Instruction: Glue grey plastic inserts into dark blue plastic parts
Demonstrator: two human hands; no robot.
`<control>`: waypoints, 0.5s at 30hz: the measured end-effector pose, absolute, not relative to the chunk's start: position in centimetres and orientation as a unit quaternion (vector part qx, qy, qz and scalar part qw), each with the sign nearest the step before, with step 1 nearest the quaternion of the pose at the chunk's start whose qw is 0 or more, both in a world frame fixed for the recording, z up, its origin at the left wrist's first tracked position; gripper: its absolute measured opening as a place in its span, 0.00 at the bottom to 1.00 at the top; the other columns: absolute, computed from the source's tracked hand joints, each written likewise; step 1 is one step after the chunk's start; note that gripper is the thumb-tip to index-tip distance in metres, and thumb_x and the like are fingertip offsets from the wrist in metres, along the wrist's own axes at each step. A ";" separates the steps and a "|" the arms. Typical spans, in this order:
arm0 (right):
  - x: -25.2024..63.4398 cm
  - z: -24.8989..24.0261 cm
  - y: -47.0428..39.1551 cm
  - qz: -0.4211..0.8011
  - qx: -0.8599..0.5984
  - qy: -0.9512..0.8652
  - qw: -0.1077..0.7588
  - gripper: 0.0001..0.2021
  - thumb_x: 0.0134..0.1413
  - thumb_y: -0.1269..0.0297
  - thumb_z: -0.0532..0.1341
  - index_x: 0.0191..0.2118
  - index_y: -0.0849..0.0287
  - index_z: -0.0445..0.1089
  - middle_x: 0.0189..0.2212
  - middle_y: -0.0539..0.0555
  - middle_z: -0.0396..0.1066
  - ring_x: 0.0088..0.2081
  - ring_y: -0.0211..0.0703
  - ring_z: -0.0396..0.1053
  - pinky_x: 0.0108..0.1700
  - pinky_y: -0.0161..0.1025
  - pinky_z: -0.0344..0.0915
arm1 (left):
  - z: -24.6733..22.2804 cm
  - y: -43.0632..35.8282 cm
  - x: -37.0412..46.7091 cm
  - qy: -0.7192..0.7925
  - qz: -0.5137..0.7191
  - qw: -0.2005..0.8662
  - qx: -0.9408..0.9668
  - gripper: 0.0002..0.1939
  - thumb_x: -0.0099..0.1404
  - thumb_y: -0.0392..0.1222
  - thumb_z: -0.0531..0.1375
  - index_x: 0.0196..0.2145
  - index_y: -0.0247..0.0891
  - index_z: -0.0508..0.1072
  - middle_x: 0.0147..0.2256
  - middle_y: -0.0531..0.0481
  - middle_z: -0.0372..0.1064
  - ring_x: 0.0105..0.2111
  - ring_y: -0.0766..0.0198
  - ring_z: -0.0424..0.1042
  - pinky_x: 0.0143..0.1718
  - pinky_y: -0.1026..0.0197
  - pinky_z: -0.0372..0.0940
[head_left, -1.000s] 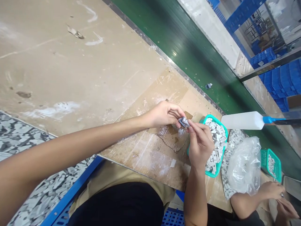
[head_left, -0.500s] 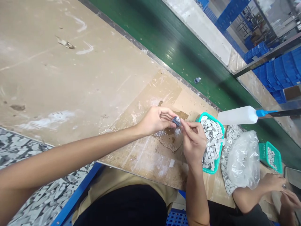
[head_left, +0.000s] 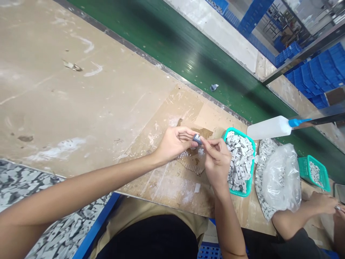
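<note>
My left hand holds a small dark grey plastic piece between thumb and fingertips, above the worktop. A white bit shows on the piece's upper face. From the other side, my right hand pinches at its right end, thumb and forefinger pressed together; what exactly these fingertips grip is partly hidden. Beneath both hands lies a torn, stained scrap of cardboard. Just right of my right hand stands a turquoise basket heaped with small white-and-grey pieces.
A white squeeze bottle with a blue nozzle lies beyond the basket. Further right are a clear plastic bag, another turquoise basket and a co-worker's hand. A grey part rests on the green belt. A blue-edged bin sits lower left.
The view has shifted slightly. Both hands keep hold at the small piece, which is turned a little. The grey part on the green belt has moved to the left.
</note>
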State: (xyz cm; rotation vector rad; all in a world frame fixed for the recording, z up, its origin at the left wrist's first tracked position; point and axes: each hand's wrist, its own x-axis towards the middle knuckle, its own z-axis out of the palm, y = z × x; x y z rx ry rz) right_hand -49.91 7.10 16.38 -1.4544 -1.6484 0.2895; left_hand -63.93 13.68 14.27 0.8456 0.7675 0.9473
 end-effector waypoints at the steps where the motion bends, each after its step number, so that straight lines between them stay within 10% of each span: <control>1: -50.0 16.3 7.1 0.117 -0.584 -0.665 0.452 0.20 0.60 0.77 0.54 0.49 0.47 0.75 0.33 0.52 0.68 0.36 0.37 0.69 0.37 0.38 0.70 | 14.3 13.7 -64.0 0.348 0.436 0.733 0.389 0.14 0.43 0.32 0.72 0.31 0.31 0.77 0.30 0.46 0.78 0.30 0.63 0.77 0.36 0.62 0.72; 15: -48.6 17.3 6.3 0.089 -0.642 -0.577 0.497 0.17 0.62 0.64 0.58 0.55 0.51 0.70 0.39 0.54 0.70 0.40 0.41 0.70 0.44 0.42 0.69 | 14.4 15.1 -64.7 0.238 0.344 0.853 0.312 0.12 0.57 0.32 0.65 0.41 0.34 0.75 0.31 0.48 0.72 0.32 0.63 0.74 0.39 0.60 0.73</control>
